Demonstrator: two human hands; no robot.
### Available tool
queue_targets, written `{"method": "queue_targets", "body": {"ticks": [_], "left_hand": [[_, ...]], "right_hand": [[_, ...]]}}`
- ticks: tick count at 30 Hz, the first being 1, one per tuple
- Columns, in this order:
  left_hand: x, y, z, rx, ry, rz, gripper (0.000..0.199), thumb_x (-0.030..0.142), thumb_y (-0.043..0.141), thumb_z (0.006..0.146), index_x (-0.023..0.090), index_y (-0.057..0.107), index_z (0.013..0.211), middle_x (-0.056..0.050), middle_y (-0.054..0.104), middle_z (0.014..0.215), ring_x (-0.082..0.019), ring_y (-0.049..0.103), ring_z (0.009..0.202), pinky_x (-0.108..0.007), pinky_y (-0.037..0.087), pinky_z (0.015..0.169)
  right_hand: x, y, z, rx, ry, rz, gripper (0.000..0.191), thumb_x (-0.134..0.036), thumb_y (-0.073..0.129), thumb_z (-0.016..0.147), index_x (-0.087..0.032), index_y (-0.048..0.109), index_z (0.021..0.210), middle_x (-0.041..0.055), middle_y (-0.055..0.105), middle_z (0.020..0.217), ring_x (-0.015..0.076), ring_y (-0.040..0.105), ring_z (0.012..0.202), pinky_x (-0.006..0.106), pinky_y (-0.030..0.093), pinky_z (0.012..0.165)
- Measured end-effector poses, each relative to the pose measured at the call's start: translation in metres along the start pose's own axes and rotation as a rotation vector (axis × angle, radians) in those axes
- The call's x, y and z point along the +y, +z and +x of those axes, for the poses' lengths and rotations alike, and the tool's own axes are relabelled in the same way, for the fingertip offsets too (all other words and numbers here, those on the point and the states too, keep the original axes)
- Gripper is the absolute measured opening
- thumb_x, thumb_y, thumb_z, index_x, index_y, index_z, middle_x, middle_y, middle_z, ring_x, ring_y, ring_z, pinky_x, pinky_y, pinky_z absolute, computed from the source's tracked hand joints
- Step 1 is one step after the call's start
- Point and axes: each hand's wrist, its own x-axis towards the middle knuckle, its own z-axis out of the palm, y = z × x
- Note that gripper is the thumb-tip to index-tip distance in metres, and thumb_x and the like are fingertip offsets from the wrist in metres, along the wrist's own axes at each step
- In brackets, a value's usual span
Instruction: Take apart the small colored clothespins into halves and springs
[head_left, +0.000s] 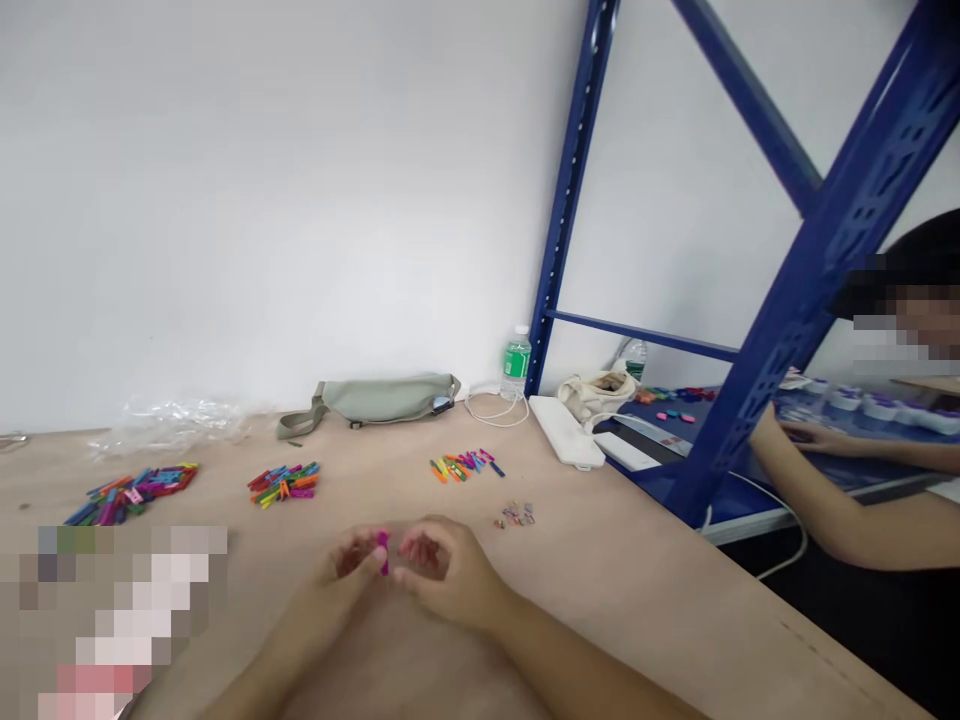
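Observation:
Near the front middle of the table, my left hand pinches a magenta clothespin piece upright between thumb and fingers. Just to its right is my right hand, fingers curved and thumb apart, with nothing visible between them. It does not touch the magenta piece. Beyond my hands lie a pile of coloured clothespin pieces and a smaller spread of them. A little heap of small shiny parts, perhaps springs, sits right of my right hand. Farther left is a larger clothespin pile.
Along the wall lie crumpled clear plastic, a grey-green waist bag and a water bottle. A white box-like device with a cable is by the blue rack post. Another person's arm works at the right-hand table.

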Motion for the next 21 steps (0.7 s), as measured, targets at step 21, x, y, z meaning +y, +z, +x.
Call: {"method": "queue_targets", "body": {"ticks": [21], "left_hand": [[0.0054, -0.0065, -0.0145, -0.091, -0.173, -0.357, 0.028, 0.032, 0.061, 0.068, 0.018, 0.064, 0.092, -0.004, 0.067, 0.09, -0.02, 0.058, 0.084, -0.03, 0.042, 0.079]], "right_hand": [[-0.0097, 0.0079, -0.0044, -0.227, 0.033, -0.013, 0.021, -0.032, 0.046, 0.08, -0.015, 0.051, 0.068, -0.0029, 0.049, 0.061, 0.0084, 0.043, 0.056, 0.018, 0.033, 0.052]]}}
